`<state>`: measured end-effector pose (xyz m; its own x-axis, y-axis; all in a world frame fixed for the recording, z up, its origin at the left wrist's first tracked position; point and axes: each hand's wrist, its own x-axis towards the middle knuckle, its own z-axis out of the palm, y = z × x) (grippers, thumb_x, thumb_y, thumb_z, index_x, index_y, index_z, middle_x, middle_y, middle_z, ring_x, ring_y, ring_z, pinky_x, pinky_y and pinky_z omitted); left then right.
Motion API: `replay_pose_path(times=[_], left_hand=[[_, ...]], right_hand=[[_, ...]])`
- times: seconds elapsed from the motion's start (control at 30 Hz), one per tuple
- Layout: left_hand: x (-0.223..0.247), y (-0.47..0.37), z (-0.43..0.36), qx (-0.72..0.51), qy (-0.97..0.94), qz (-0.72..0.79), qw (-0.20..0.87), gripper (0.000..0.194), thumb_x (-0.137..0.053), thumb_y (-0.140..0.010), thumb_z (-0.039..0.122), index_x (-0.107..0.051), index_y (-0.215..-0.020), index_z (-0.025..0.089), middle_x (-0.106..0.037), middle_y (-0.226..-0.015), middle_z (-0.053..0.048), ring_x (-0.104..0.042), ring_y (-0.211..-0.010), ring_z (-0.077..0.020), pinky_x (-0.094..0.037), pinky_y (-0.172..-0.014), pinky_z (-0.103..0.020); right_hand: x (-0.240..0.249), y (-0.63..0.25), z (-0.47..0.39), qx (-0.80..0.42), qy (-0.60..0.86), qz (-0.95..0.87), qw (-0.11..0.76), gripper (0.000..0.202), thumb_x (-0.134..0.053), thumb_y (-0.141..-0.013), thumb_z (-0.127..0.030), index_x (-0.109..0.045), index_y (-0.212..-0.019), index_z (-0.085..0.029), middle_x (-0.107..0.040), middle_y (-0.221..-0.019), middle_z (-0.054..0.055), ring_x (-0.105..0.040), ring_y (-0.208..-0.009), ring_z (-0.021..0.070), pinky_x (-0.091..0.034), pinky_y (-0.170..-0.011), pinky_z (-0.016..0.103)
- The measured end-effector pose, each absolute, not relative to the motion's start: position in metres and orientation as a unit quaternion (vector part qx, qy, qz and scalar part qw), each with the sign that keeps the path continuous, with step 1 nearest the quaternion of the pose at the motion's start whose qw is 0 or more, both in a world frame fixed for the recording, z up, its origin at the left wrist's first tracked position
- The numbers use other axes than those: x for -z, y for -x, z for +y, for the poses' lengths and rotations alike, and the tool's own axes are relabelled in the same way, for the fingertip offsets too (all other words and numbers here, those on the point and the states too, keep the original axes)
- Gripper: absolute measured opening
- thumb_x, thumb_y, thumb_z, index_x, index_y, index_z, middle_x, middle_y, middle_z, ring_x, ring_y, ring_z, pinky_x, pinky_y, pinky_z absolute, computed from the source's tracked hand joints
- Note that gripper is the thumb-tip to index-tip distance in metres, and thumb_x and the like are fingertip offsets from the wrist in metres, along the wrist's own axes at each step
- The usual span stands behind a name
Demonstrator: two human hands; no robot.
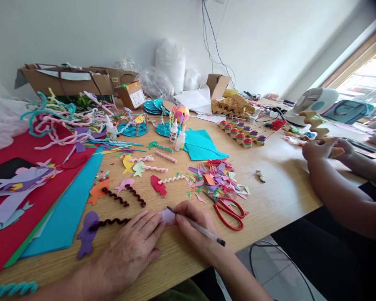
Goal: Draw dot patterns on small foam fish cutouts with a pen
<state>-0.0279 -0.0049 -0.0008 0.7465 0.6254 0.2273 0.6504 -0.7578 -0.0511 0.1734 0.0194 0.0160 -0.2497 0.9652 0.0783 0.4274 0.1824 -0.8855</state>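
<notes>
My right hand (197, 223) grips a pen (207, 233), its tip touching a small lavender paper piece (167, 216) on the table. Flat beside it rests my left hand (138, 244), fingers stretched out and holding the paper's left side down. A purple paper fish (87, 234) with a curled brown pipe cleaner (114, 223) lies left of that hand, the pipe cleaner's end reaching the fingers. Further up are more paper fish with curled pipe cleaners, among them a red fish (158, 185) and an orange fish (98, 191). Red-handled scissors (230, 215) lie right of my right hand.
Paper scraps (219, 175) are heaped beyond the scissors. Glue bottles (180, 140) stand near turquoise paper (202, 144). Coloured sheets (65, 209) and pipe cleaners (62, 125) fill the left. At right, another person's hands (321, 148) hold an egg-carton piece (315, 125).
</notes>
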Motion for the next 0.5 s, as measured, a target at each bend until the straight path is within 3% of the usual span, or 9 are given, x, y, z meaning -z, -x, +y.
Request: replay_pose_path(times=[0.5], left_hand=[[-0.007, 0.023, -0.002, 0.118, 0.936, -0.313, 0.108, 0.041, -0.056, -0.077, 0.012, -0.055, -0.117, 0.003, -0.063, -0.115, -0.015, -0.059, -0.105, -0.0284, -0.052, -0.087, -0.043]], right_hand=[[-0.006, -0.162, 0.016, -0.295, 0.523, -0.711, 0.366, 0.009, -0.047, -0.071, -0.012, -0.053, -0.072, -0.020, -0.058, -0.059, -0.004, -0.048, -0.051, 0.0101, -0.035, -0.050, 0.018]])
